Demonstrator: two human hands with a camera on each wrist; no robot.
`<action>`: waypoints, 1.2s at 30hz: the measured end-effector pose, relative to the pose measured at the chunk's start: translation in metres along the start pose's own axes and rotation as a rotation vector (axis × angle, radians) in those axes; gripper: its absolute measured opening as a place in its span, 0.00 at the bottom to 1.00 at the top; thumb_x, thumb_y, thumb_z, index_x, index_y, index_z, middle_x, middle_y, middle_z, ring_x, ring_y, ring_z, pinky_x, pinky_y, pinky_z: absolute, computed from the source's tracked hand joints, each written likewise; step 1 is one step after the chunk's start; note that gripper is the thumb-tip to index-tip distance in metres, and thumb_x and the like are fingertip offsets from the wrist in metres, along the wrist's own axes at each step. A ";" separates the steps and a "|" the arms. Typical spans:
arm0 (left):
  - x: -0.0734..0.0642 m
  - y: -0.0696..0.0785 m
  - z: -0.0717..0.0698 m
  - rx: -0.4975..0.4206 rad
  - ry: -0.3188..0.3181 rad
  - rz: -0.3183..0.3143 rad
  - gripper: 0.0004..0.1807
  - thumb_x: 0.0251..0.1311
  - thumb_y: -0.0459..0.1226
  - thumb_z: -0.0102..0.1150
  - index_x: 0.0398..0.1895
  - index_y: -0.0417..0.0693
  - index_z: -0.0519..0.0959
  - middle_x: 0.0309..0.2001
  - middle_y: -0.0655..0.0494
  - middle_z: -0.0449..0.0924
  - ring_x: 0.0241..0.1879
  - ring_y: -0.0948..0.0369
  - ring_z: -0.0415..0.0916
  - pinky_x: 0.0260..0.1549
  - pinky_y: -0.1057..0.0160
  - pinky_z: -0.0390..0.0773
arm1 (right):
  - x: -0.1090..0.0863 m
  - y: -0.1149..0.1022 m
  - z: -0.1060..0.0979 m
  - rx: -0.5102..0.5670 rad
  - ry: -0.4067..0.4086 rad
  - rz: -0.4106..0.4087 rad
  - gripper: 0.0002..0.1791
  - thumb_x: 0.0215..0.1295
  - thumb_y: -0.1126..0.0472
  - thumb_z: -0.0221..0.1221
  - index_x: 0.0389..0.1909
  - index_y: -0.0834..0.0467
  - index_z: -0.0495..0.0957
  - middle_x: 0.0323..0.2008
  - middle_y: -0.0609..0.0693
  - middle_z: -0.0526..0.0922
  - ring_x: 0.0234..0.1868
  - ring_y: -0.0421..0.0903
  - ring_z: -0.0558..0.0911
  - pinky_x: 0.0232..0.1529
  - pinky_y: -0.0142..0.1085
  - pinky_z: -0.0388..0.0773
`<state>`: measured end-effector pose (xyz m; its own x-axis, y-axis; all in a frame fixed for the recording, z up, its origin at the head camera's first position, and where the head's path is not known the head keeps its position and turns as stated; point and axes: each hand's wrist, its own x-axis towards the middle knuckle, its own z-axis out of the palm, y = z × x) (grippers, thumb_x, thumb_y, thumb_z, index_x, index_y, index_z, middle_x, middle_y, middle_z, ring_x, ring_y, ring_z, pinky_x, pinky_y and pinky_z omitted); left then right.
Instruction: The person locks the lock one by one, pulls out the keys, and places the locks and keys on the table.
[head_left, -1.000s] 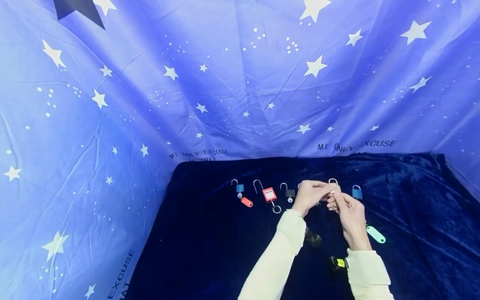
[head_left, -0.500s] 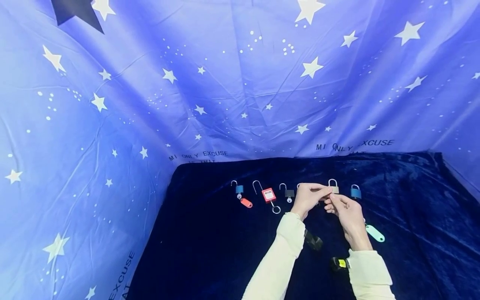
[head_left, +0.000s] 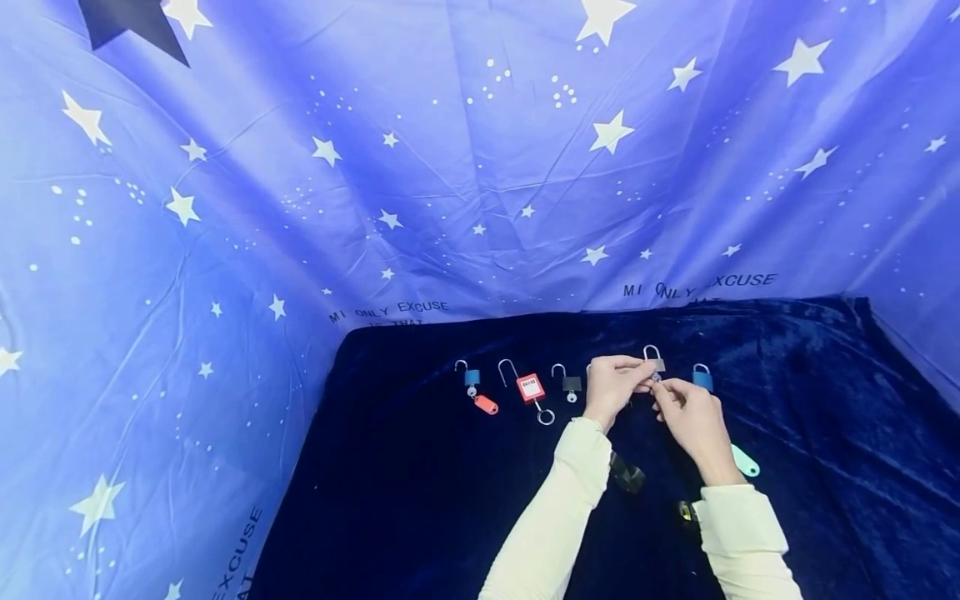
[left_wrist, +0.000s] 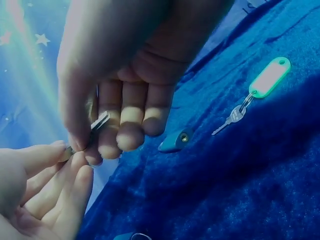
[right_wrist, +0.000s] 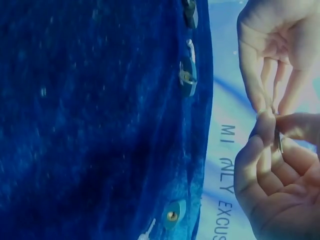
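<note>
My left hand (head_left: 611, 390) pinches a small padlock (head_left: 660, 365) by its body, with the looped silver shackle pointing up. Just below it, my right hand (head_left: 693, 417) pinches a small silver key (head_left: 656, 377) right at the bottom of the lock. In the left wrist view, a jagged key blade (left_wrist: 100, 121) points back toward the right palm from between thumb and fingers. There the left hand (left_wrist: 45, 192) meets it fingertip to fingertip, hiding most of the lock. Beyond the right hand, a blue padlock (head_left: 702, 379) lies on the cloth.
A dark blue velvet cloth (head_left: 405, 483) covers the table. To the left lie a blue padlock (head_left: 472, 378) with a red tag, a red padlock (head_left: 529, 388) and a black padlock (head_left: 572, 384). A green key tag (head_left: 745, 460) lies by the right wrist. Starry fabric (head_left: 450, 167) surrounds the back.
The right fingers have drawn a little down from the padlock, so the key at its base now shows. The lock sits slightly higher, and the head view has shifted slightly right.
</note>
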<state>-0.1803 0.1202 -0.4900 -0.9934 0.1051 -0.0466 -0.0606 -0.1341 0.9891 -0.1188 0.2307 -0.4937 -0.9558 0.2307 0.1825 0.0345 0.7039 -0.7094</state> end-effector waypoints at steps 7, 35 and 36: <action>0.001 -0.004 0.003 -0.015 0.024 -0.017 0.03 0.54 0.29 0.71 0.31 0.35 0.88 0.27 0.44 0.87 0.29 0.44 0.86 0.27 0.62 0.86 | -0.001 -0.004 -0.005 -0.061 0.012 -0.008 0.12 0.68 0.59 0.57 0.37 0.60 0.87 0.21 0.49 0.86 0.21 0.41 0.81 0.27 0.39 0.72; -0.003 -0.006 0.017 -0.349 0.099 -0.061 0.04 0.59 0.27 0.65 0.32 0.31 0.85 0.28 0.32 0.85 0.28 0.46 0.87 0.27 0.61 0.86 | -0.025 -0.010 -0.008 -0.080 0.230 -0.097 0.08 0.58 0.66 0.60 0.29 0.61 0.88 0.17 0.52 0.84 0.22 0.57 0.82 0.28 0.54 0.76; -0.002 -0.006 0.017 -0.353 0.090 -0.066 0.04 0.59 0.27 0.64 0.32 0.31 0.85 0.29 0.32 0.85 0.28 0.46 0.87 0.28 0.61 0.86 | -0.026 -0.009 -0.009 -0.075 0.229 -0.091 0.08 0.58 0.65 0.61 0.31 0.62 0.88 0.20 0.54 0.85 0.25 0.59 0.83 0.30 0.55 0.76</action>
<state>-0.1760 0.1378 -0.4938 -0.9899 0.0401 -0.1359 -0.1390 -0.4632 0.8753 -0.0918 0.2245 -0.4866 -0.8652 0.3043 0.3986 -0.0187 0.7747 -0.6320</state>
